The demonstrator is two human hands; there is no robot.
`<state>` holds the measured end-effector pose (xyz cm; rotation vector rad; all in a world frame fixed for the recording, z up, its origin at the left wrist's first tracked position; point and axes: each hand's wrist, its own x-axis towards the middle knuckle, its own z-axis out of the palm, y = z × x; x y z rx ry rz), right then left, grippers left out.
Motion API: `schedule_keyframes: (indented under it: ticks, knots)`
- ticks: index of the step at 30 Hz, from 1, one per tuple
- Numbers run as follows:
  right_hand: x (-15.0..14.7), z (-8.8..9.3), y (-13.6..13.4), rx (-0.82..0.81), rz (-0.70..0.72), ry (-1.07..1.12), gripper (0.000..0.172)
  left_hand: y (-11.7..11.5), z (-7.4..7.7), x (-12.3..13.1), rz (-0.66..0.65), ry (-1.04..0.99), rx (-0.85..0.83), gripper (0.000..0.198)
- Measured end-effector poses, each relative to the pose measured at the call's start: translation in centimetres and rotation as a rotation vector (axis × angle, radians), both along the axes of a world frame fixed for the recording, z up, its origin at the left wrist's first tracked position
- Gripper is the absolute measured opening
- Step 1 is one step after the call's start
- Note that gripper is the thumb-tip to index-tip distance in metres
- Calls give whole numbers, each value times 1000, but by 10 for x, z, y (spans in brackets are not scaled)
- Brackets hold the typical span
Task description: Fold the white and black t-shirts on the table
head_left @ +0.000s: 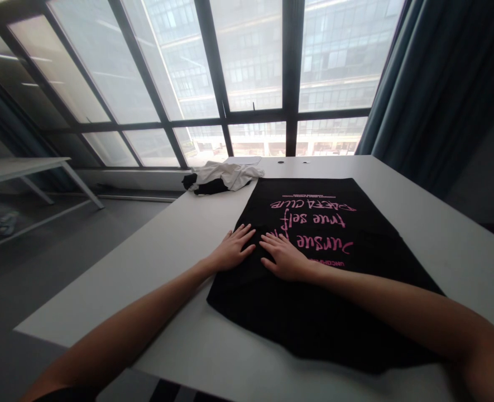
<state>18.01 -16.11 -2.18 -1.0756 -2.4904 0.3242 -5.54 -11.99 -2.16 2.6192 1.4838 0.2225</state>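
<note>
A black shirt [313, 268] with pink lettering is laid flat on the white counter [180, 234], filling the centre and lower right of the frame; the print is seen upside down from this view. Both hands are placed palm-down on the shirt's left portion, just left of centre frame. The left hand [233, 249] is spread, fingers fanned and lying flat near the cloth's left edge. The right hand [284, 257] is likewise spread flat, fingers pointing toward upper left, its fingertips just beside those of the left hand; whether they touch cannot be told. Nothing is pinched or gripped by either hand. A crumpled white-and-black garment [224, 176] is noted at the counter's far left corner, well apart from the shirt. Large windows [250, 61] fill the upper frame, a dark curtain [439, 84] hangs at upper right, and a second table [16, 166] is seen at far left.
</note>
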Motion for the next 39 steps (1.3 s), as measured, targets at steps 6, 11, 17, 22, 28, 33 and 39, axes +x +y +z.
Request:
schedule_keyframes:
  ticks: [6, 11, 17, 22, 28, 33, 39]
  knots:
    - [0, -1, 1, 8, -3, -5, 58, -2, 3, 2, 5, 20, -20, 64]
    - [0, 0, 0, 11, -4, -13, 58, -2, 3, 2, 2, 9, -16, 64]
    - [0, 0, 0, 6, -3, -6, 59, -2, 3, 2, 9, -9, -18, 64]
    - [0, 0, 0, 5, -3, -1, 58, -2, 3, 2, 6, 8, -18, 62]
    - [-1, 0, 0, 4, -4, -5, 58, 0, 1, 0, -8, 7, -6, 62]
    - [-1, 0, 0, 3, -2, -9, 58, 1, -1, -1, -8, 16, 0, 62]
    - [-1, 1, 0, -4, -3, -7, 59, -2, 1, 1, 3, 27, -1, 60]
